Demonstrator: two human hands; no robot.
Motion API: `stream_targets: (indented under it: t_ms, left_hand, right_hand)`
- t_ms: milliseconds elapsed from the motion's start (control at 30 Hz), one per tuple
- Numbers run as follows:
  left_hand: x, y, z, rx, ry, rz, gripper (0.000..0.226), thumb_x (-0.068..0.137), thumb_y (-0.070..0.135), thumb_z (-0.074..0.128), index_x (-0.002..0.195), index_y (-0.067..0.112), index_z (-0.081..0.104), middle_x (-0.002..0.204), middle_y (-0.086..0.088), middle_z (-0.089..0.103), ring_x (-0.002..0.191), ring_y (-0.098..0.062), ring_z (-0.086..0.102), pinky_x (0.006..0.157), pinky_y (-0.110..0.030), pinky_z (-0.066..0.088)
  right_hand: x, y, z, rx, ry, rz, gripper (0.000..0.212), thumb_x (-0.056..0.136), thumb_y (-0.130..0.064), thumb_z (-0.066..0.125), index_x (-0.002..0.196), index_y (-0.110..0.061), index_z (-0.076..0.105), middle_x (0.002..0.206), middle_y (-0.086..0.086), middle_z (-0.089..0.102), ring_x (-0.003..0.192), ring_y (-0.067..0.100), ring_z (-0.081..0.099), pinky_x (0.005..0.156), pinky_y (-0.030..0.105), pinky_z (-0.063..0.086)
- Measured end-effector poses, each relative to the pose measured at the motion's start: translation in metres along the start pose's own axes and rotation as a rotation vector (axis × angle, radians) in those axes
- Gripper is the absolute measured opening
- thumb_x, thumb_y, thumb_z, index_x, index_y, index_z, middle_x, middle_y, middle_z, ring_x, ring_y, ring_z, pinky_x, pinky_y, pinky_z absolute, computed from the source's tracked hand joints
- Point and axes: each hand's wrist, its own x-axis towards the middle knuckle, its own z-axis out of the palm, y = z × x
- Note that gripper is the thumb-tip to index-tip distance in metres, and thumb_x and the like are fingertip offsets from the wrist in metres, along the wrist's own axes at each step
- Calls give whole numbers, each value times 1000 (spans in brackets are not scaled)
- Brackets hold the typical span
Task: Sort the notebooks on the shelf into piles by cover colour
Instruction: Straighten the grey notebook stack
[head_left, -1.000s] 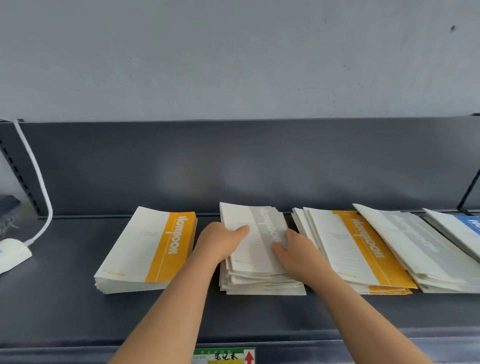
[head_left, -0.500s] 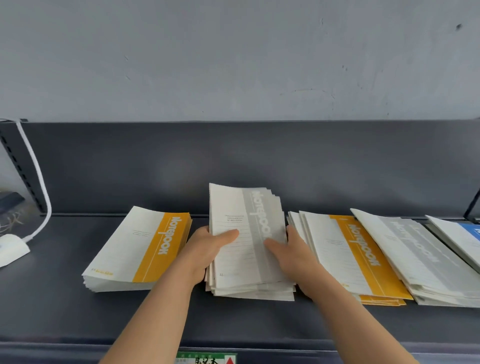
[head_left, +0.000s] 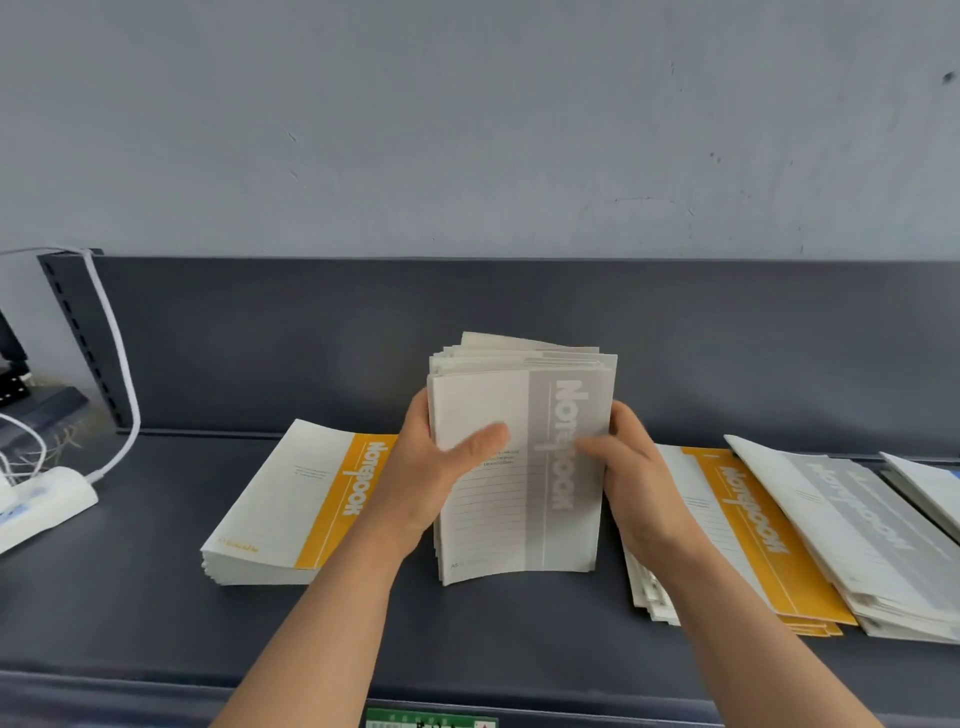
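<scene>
Scuffed pale grey wall (head_left: 467, 119), dark grey metal shelf back panel (head_left: 311, 338), white cable (head_left: 122, 358) at left

Shelf (head_left: 130, 597) front strip lay bare along its whole width. Grey-banded stack (head_left: 519, 467) stood upright mid-shelf between left hand (head_left: 431, 467) and right hand (head_left: 634, 483), blocking the centre. Orange pile (head_left: 291, 509) lay just left of it, fanned orange pile (head_left: 737, 530) and grey pile (head_left: 857, 525) to the right. Open shelf between orange pile and white power strip (head_left: 41, 499) at far left.
</scene>
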Motion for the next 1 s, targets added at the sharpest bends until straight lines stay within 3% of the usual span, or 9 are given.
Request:
stream_targets:
  t_ms: [167, 300, 400, 567, 667, 800, 867, 900, 1000]
  left_hand:
    - [6, 22, 15, -112, 108, -15, 72, 69, 74, 55, 122, 25, 52, 113, 4, 67, 103, -14, 66, 88, -38, 53]
    - [7, 25, 21, 0, 194, -70, 67, 69, 86, 40, 103, 30, 58, 100, 10, 67, 97, -10, 63, 85, -32, 51]
    - [8, 30, 17, -13, 234, -94, 49, 82, 72, 44, 90, 26, 60, 90, 10, 64, 85, -6, 59, 72, -20, 42]
    - [15, 41, 24, -76, 340, -3, 18, 91, 26, 57, 107, 20, 58, 88, 16, 56, 78, -2, 55, 58, -13, 39]
    - [18, 43, 29, -62, 330, -32, 7, 91, 24, 56, 94, 19, 59, 80, 12, 57, 72, -6, 54, 56, -16, 37]
    - [19, 49, 28, -46, 344, -4, 17, 92, 20, 49, 100, 18, 64, 88, 14, 60, 83, -7, 58, 60, -16, 41]
    - [18, 43, 25, -41, 288, 41, 26, 93, 32, 45, 109, 20, 62, 98, 14, 61, 95, -8, 58, 68, -18, 44]
    - [16, 37, 22, -41, 229, 69, 38, 90, 47, 46, 115, 21, 58, 103, 13, 61, 99, -7, 59, 73, -18, 45]
    - [1, 5, 11, -9, 75, 94, 77, 63, 65, 69, 126, 26, 46, 112, 13, 64, 104, -3, 62, 78, -21, 52]
  right_hand:
    - [12, -27, 12, 50, 129, -4, 44, 85, -53, 47, 115, -23, 60, 113, -3, 67, 107, 16, 62, 94, 40, 48]
    - [12, -37, 23, -19, 212, 128, 50, 84, -63, 50, 104, -19, 63, 98, -2, 71, 93, 16, 67, 77, 33, 53]
    - [12, -42, 25, -19, 236, 185, 56, 83, -59, 54, 101, -7, 65, 94, 10, 72, 89, 26, 70, 82, 44, 56]
    - [17, -43, 29, 44, 299, 130, 32, 86, -31, 52, 93, -1, 56, 79, 11, 57, 70, 24, 56, 66, 36, 47]
    - [19, -41, 33, 51, 315, 138, 38, 83, -42, 54, 89, -5, 55, 82, 12, 57, 73, 24, 56, 71, 36, 49]
    - [24, -42, 33, 45, 312, 138, 27, 81, -40, 53, 80, -14, 47, 78, 13, 49, 71, 24, 47, 67, 40, 45]
    - [24, -38, 31, 40, 312, 156, 54, 81, -50, 50, 95, 2, 49, 94, 28, 53, 91, 7, 32, 79, 50, 52]
    - [21, -35, 29, 25, 291, 152, 69, 79, -62, 48, 107, 1, 52, 105, 24, 59, 113, 38, 47, 89, 51, 50]
    - [0, -17, 17, -48, 150, 49, 70, 68, -74, 56, 111, -20, 60, 111, 2, 65, 106, 20, 61, 94, 42, 49]
